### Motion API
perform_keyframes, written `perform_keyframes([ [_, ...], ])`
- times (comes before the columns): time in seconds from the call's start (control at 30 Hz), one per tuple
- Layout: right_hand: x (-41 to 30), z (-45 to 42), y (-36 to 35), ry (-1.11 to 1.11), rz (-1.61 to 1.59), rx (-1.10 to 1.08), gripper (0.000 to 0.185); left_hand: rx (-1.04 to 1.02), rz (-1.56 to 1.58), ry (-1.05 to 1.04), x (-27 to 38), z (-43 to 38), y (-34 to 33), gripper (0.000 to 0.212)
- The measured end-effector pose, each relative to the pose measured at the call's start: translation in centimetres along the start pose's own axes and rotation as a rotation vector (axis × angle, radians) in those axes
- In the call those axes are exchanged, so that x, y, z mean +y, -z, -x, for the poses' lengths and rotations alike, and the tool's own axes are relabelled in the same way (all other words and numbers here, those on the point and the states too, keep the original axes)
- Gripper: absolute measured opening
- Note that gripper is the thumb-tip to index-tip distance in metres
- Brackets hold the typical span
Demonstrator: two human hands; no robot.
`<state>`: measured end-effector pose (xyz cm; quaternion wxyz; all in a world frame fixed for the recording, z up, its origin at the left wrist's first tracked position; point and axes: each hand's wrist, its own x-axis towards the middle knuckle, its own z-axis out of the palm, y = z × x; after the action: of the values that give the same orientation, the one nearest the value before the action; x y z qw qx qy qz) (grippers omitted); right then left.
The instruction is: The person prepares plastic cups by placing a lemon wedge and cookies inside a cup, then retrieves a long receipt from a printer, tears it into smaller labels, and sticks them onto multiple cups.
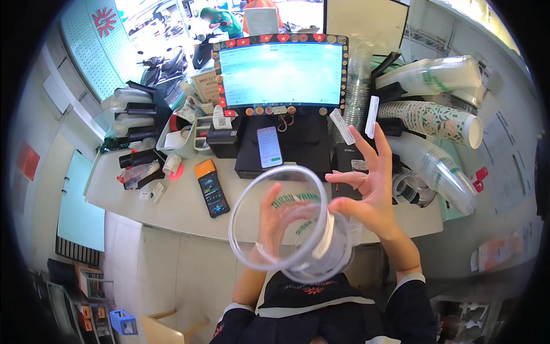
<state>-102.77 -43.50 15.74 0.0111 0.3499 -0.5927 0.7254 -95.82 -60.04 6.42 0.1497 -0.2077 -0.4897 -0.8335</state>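
Two clear plastic cups with green print, one in front of the other, are held up above the counter's near edge. My left hand grips them and shows through their clear walls. A white sticker label lies on the cup wall. Beside it, my right hand has its fingers spread, its thumb tip at the cup's side. Two narrow printed labels, one on the left and one on the right, cling to its fingertips.
The counter carries an orange-and-black handheld terminal, a phone and a label printer. A monitor stands behind. Stacked plastic cups and patterned paper cups jut out at right. A person is outside.
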Motion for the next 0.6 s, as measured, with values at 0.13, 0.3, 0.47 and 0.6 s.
perform_keyframes([
  [0.13, 0.4, 0.0, 1.2, 0.009, 0.135, 0.033, 0.106, -0.331, -0.006, 0.045, -0.5, -0.2, -0.8, 0.133],
  [0.3, -3.7, 0.2, 4.3, -0.134, -0.347, 0.107, 0.080, -0.158, -0.021, 0.061, -3.5, -0.7, 2.8, 0.125],
  [0.47, -7.8, 1.0, 5.9, -0.257, -0.396, -0.015, 0.077, 0.135, -0.266, 0.108, -10.9, 0.8, 9.9, 0.110],
  [0.6, -8.9, 0.9, 7.3, -0.284, -0.303, -0.061, 0.075, 0.150, -0.787, 0.047, -13.2, 1.9, 12.1, 0.081],
])
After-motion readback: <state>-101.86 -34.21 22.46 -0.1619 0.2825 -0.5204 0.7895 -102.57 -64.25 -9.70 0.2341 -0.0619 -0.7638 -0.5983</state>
